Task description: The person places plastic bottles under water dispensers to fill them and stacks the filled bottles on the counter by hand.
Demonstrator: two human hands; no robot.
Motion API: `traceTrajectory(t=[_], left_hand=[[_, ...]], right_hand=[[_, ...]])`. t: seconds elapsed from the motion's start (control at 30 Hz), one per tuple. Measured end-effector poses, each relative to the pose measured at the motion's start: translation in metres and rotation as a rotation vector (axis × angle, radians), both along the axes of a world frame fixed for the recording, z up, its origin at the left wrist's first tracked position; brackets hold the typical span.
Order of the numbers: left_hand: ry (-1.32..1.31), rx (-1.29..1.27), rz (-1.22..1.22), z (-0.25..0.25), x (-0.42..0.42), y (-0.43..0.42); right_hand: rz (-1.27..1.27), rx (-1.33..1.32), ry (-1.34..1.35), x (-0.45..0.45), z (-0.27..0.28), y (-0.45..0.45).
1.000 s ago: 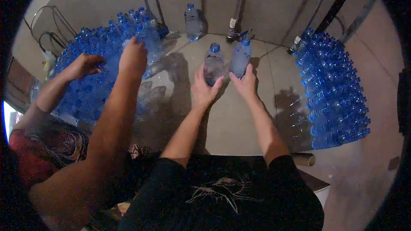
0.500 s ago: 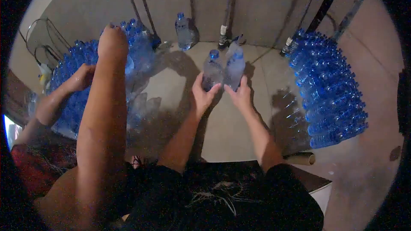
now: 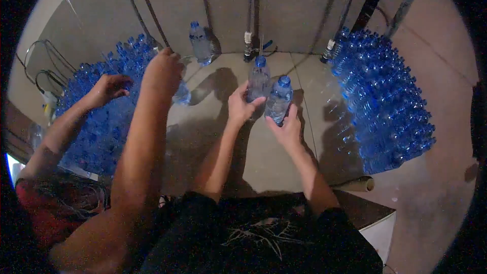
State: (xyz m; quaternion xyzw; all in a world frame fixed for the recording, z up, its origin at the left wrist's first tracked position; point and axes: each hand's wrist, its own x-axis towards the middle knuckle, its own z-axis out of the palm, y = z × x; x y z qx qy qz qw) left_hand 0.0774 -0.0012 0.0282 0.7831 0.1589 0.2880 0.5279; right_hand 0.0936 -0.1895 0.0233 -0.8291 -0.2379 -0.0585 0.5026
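My left hand is closed round the lower part of a clear plastic bottle with a blue top. Just beside it, nearer to me, my right hand grips a second bottle of the same kind by its lower side. Both bottles are nearly upright, the right one tilted slightly. Behind them to the left, another clear bottle stands by the grey wall. Whether the bottles hold liquid I cannot tell.
Packed blue-topped bottles stand on the right, with another mass of bottles on the left. A co-worker's hands work over the left mass, one at a bottle. Pipes run down the wall. A cardboard tube lies near me.
My right hand and its bottle have come lower and towards me, below the left bottle. The co-worker's nearer hand has swung right, and their other hand has opened away from the bottles.
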Motion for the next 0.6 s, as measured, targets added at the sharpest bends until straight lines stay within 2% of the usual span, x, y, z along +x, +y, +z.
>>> traceTrajectory(t=[0.13, 0.23, 0.27, 0.3, 0.37, 0.47, 0.53, 0.57, 0.6], left_hand=[[-0.095, -0.121, -0.119, -0.005, 0.002, 0.0], [-0.198, 0.126, -0.028, -0.009, -0.005, -0.006], [-0.237, 0.099, -0.04, -0.015, -0.004, -0.01], [-0.272, 0.07, -0.048, -0.03, -0.002, -0.011], [-0.411, 0.108, -0.05, -0.081, 0.014, 0.0], [-0.202, 0.147, -0.038, -0.046, 0.0, -0.015], [-0.102, 0.149, -0.087, -0.031, -0.001, -0.037], [-0.059, 0.151, -0.08, -0.026, 0.001, -0.046], [-0.045, 0.166, -0.061, -0.028, -0.004, -0.043]], right_hand=[[0.018, 0.074, -0.005, 0.005, -0.013, -0.002], [-0.072, 0.098, 0.018, 0.019, -0.015, -0.015], [-0.134, 0.063, 0.022, 0.028, -0.009, -0.024], [-0.193, 0.026, 0.03, 0.039, -0.005, -0.032], [-0.331, -0.124, -0.163, 0.084, 0.001, -0.046], [-0.51, -0.207, -0.464, 0.17, -0.009, -0.059], [-0.482, -0.226, -0.339, 0.218, -0.005, -0.057], [-0.484, -0.276, -0.151, 0.24, -0.001, -0.057], [-0.488, -0.112, -0.242, 0.292, -0.036, -0.054]])
